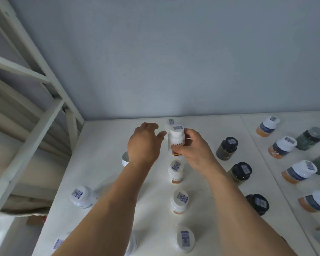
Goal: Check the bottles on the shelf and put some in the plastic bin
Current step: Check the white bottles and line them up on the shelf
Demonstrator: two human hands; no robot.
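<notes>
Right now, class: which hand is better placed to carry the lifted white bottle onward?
Right hand: its fingers already grip the white bottle. The left hand hovers open beside it.

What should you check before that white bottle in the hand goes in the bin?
1. Right hand grips the white bottle: ok.
2. Bottle upright, cap on: ok.
3. Left hand holds nothing: ok.
4. Label checked: cannot tell, the print is too small.
5. Plastic bin in sight: not ok, none shows.
6. Neighbour bottle on the shelf standing apart from the held one: ok.
</notes>
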